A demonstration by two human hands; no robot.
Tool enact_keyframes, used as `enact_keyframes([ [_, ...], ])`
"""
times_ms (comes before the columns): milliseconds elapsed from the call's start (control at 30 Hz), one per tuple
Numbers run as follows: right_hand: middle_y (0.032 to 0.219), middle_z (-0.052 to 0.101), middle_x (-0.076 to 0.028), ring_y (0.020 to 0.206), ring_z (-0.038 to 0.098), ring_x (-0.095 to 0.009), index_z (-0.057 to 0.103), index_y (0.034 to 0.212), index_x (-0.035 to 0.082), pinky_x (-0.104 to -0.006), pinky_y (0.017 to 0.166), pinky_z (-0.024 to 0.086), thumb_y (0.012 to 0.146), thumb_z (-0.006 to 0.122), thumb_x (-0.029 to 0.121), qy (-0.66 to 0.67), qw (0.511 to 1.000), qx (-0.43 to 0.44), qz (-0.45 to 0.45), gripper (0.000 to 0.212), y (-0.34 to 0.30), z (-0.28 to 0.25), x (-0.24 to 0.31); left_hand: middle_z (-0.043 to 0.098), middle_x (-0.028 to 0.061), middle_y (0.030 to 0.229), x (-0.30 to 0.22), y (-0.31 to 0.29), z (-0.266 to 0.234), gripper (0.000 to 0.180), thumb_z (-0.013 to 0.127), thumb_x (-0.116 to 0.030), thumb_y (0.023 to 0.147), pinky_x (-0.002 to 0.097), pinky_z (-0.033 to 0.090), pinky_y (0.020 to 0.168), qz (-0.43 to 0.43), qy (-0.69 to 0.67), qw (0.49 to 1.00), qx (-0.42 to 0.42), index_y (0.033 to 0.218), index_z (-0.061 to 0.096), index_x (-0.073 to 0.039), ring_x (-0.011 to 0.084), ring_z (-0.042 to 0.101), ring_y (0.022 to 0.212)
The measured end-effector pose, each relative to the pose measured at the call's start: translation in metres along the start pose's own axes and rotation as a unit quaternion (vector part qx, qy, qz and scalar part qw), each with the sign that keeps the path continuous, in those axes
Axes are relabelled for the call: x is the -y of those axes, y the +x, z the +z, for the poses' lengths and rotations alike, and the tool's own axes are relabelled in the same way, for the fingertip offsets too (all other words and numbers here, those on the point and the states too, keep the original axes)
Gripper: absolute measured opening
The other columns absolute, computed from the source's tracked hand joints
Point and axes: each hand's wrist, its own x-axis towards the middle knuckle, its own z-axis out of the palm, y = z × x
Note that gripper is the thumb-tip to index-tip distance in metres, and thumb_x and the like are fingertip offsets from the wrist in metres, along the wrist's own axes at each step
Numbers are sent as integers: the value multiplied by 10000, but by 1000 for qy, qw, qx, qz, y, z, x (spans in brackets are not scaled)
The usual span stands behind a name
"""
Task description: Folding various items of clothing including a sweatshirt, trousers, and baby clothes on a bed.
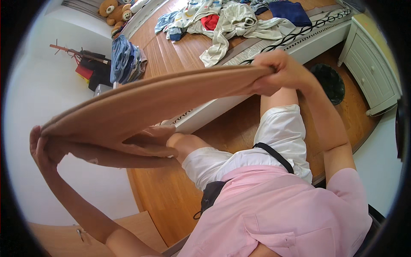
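While the brown garment is stretched in the air between the person's two hands, its upper edge slants from low at the left to higher at the right. The right hand is raised out ahead in front of the bed, its forearm slanting up and inward from the elbow; the fingers are curled tightly together, clamping one end of the cloth. The left hand is held far out to the left, before the white wall, its forearm slanting up and outward; the fingers point upward, close together, gripping the other end, though I cannot tell where the thumb lies. The cloth's lower folds hang by the left knee; whether they touch it is unclear. On the bed lie cream trousers and a stack of folded clothes.
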Motion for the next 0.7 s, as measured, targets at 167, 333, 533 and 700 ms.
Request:
enact_keyframes([
  [167,934,664,-15,872,619,-85,698,958,39,-225,764,496,831,680,89,-16,953,-202,-225,138,31,-52,-20,626,94,1001,37,47,23,279,605,-61,845,309,531,785,-38,30,999,-2,1118,567,-17,202,624,915],
  [333,997,686,-48,890,645,-110,681,992,13,-242,775,517,857,649,124,159,930,-267,-195,177,53,-98,26,627,102,1016,52,125,74,262,602,-44,847,292,534,779,26,24,999,-6,1108,605,-16,192,625,912],
  [533,970,678,-62,847,669,-182,660,1061,54,-311,701,573,864,711,187,109,817,-420,-379,243,65,-112,154,620,126,1067,52,165,92,328,583,-32,864,262,528,784,142,-115,977,-105,1183,547,41,184,628,940],
  [700,859,685,-59,735,645,-126,702,960,23,-264,643,539,854,718,159,88,810,-427,-393,173,95,-37,175,595,153,1154,155,91,89,387,546,-156,911,329,468,893,91,-3,969,-231,1228,529,65,221,581,1030],
])
